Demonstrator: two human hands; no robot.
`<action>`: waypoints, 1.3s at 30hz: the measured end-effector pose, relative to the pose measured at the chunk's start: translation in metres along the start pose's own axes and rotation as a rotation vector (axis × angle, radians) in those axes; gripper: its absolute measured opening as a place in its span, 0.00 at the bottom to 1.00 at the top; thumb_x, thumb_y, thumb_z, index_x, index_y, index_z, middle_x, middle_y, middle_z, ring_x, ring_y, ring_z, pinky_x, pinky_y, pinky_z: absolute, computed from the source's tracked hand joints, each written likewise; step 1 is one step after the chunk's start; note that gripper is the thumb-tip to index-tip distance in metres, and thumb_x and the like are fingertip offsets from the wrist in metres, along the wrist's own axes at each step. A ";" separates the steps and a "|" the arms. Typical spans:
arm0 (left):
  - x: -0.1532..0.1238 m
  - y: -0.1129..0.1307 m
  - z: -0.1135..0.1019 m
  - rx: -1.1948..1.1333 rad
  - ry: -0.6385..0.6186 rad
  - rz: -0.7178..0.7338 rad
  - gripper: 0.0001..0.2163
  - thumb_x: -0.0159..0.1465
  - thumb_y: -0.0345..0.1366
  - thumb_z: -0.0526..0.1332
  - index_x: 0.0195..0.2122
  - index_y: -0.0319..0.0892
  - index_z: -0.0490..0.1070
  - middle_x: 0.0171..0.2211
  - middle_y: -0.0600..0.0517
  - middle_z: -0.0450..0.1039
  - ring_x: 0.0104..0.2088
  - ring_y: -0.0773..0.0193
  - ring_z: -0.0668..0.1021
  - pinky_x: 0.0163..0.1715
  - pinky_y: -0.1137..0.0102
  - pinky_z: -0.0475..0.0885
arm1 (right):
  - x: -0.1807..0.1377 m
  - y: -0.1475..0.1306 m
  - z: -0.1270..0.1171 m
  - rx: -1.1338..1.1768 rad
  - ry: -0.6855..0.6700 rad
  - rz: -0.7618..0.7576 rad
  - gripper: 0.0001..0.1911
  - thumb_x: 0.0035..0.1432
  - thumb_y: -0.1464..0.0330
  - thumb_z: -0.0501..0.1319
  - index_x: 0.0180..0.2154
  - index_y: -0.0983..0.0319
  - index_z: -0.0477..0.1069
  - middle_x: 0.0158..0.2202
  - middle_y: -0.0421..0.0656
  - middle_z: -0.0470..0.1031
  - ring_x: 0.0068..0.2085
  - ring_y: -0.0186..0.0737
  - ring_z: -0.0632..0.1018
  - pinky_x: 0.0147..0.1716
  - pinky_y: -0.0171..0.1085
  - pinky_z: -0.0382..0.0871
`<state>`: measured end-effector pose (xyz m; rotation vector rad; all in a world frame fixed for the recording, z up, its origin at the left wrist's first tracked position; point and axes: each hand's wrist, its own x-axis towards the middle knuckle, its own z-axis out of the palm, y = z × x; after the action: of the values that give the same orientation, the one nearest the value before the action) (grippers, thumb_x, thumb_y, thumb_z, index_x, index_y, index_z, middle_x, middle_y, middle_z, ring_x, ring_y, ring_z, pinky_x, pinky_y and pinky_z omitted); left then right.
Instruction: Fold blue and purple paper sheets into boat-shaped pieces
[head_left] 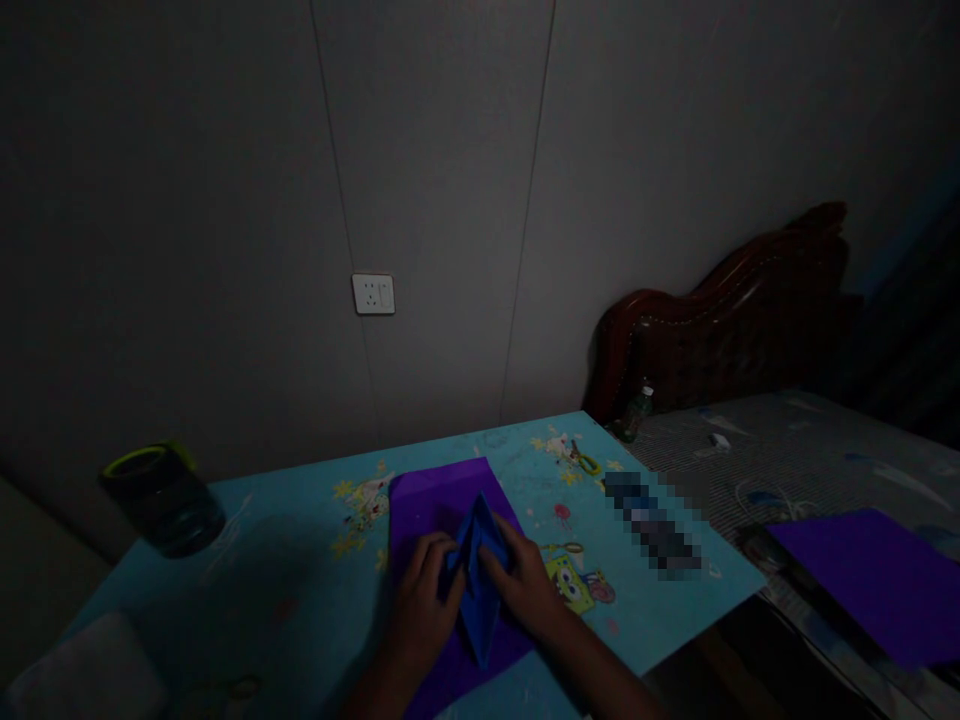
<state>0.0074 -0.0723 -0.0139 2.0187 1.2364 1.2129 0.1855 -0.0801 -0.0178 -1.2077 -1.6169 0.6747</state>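
Note:
A piece of folded blue paper (480,620), long and pointed at both ends, is held between my two hands over a purple sheet (420,500). My left hand (427,590) grips its left side, fingers bent around a fold. On the other side my right hand (521,570) pinches the paper, with the thumb pressed into the middle fold. The purple sheet lies flat on the light blue table (300,580), partly hidden by my hands and forearms.
A dark cup with a yellow-green rim (161,500) stands at the table's left. Scissors (586,462) lie near the back right edge. A pixelated patch (652,525) covers something at the right. Beyond are a bed with another purple sheet (862,575) and a bottle (637,412).

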 end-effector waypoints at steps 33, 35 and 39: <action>0.007 -0.005 0.000 -0.091 0.033 -0.276 0.09 0.55 0.32 0.59 0.38 0.44 0.72 0.32 0.50 0.80 0.33 0.58 0.82 0.36 0.65 0.75 | -0.006 0.001 0.007 0.008 -0.022 0.043 0.22 0.67 0.59 0.53 0.59 0.60 0.62 0.28 0.38 0.70 0.27 0.37 0.70 0.28 0.35 0.66; 0.007 -0.006 0.001 -0.159 0.025 -0.266 0.10 0.55 0.30 0.59 0.39 0.44 0.71 0.34 0.50 0.80 0.35 0.58 0.82 0.37 0.66 0.76 | -0.006 0.001 0.007 0.004 -0.023 0.038 0.22 0.67 0.59 0.54 0.59 0.60 0.63 0.30 0.39 0.72 0.28 0.38 0.72 0.29 0.35 0.67; 0.005 -0.004 0.000 -0.206 -0.030 -0.242 0.07 0.58 0.31 0.57 0.38 0.46 0.68 0.34 0.52 0.79 0.35 0.60 0.82 0.36 0.68 0.75 | -0.006 -0.003 0.005 -0.024 -0.041 0.003 0.20 0.67 0.60 0.54 0.57 0.60 0.64 0.36 0.43 0.77 0.35 0.42 0.77 0.34 0.37 0.71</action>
<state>0.0063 -0.0661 -0.0144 1.6812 1.2446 1.1379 0.1799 -0.0864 -0.0193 -1.2206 -1.6611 0.6877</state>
